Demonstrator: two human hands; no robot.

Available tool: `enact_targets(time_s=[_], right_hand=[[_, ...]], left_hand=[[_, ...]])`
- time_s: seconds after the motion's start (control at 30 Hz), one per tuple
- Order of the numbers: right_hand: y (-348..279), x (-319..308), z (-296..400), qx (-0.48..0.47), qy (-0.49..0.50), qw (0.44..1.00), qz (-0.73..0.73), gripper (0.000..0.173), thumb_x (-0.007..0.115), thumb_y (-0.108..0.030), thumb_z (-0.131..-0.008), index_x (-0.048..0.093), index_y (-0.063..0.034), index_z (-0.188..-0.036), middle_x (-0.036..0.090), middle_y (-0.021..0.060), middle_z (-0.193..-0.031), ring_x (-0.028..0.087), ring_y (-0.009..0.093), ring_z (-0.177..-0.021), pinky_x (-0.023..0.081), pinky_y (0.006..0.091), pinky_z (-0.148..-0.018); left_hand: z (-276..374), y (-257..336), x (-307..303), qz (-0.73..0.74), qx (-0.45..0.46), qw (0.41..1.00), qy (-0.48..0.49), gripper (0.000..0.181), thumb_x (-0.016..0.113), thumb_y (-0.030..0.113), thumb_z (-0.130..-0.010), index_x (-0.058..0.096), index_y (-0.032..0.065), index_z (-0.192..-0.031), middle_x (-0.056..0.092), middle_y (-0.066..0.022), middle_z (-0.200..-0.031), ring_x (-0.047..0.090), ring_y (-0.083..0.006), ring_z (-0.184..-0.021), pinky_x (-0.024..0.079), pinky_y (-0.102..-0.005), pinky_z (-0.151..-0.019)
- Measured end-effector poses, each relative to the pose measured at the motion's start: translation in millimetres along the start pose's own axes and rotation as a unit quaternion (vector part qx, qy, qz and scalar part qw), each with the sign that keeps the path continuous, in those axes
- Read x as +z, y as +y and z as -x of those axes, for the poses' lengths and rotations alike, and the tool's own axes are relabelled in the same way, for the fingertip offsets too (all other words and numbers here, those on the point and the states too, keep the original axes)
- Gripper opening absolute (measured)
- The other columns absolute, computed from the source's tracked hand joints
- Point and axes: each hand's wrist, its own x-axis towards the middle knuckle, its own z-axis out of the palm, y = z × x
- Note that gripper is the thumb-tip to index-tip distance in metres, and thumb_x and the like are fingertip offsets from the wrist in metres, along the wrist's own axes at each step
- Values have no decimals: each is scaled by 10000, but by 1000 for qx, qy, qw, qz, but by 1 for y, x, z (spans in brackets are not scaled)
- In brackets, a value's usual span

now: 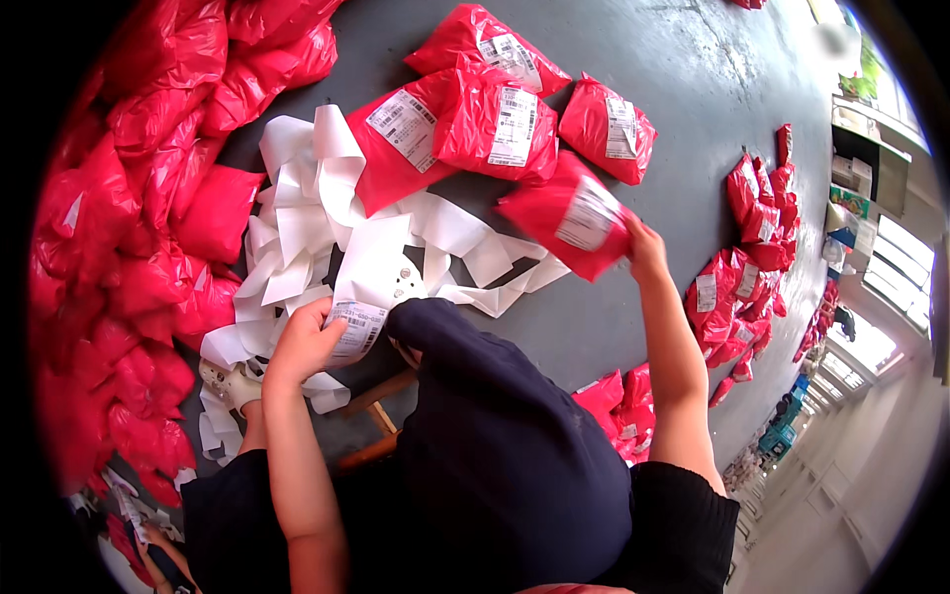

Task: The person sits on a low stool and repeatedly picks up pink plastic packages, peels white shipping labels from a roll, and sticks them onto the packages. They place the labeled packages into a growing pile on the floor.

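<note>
My left hand (308, 341) grips a strip of white shipping labels (358, 327) near a printed label, with the thumb on top. The long strip of backing paper (297, 223) lies in loose folds on the floor around my shoes. My right hand (647, 246) holds a red plastic parcel bag (553, 200) by its right edge; a label with print is on its upper face. Just beyond it lie several red parcels (482, 126), each bearing a label, partly overlapping. One more labelled red parcel (612, 130) sits to their right.
A tall heap of red parcels (148, 223) fills the left side. More red parcels lie in groups (742, 297) on the grey floor (690, 96) at the right and beside my right leg (620, 408). Part of a wooden stool (382, 419) shows below me. At the lower left, another person's arm (167, 553) is visible.
</note>
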Motion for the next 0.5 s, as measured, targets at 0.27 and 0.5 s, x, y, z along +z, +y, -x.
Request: enact_targets(time_s=[0.27,0.5], right_hand=[[48,-271,115,137,606,781,-68,529,586,-429,-849,607,22,-1125,650,154,-1093,659,296,-883,545,409,-709],[57,37,3,67,-83,992,73,489,626,-436,-882,528,-74,-1195,646,80,-950,615,163,-624,477,272,-483]], left_hand=[[-17,-10,-9,49,26,998,-18,246,503,4,-870,615,-39,-1085,660,-51,-978,599,-103,-866,481,-265,-803],[-2,-2,4,25,22,999,-7,255,499,15,-869,624,-42,-1084,668,-51,-979,592,-104,-870,475,-270,-809]])
